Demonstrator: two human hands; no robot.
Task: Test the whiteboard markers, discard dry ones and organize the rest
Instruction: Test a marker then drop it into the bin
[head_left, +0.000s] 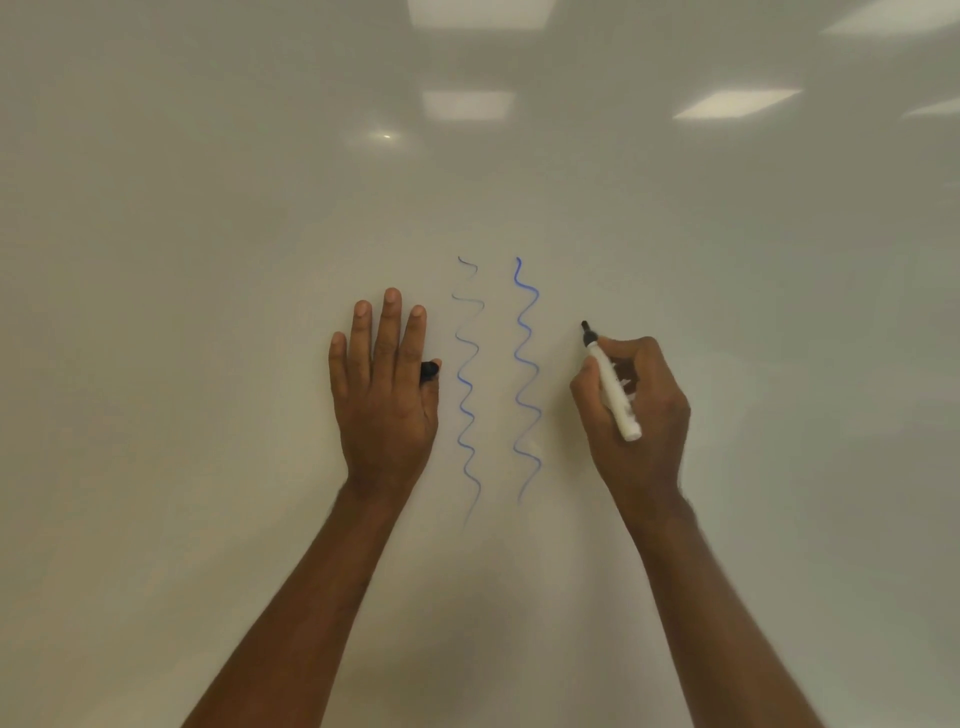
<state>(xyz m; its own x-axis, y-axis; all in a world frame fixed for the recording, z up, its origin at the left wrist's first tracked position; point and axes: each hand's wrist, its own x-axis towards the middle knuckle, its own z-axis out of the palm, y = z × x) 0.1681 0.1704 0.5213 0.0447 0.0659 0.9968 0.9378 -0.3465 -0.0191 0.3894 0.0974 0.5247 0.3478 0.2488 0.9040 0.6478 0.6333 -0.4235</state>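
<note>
A whiteboard (208, 260) fills the view. Two blue wavy lines run down it: a fainter one (467, 384) on the left and a stronger one (527, 374) on the right. My right hand (636, 410) grips a white marker (613, 389), uncapped, with its black tip (585, 327) against the board to the right of the lines. My left hand (384, 384) lies flat on the board to the left of the lines, fingers straight. A black cap (429, 371) is pinched between its thumb and the side of the hand.
Ceiling lights (467, 104) reflect in the upper part of the board. Bare board surface stretches to the left, right and above the hands.
</note>
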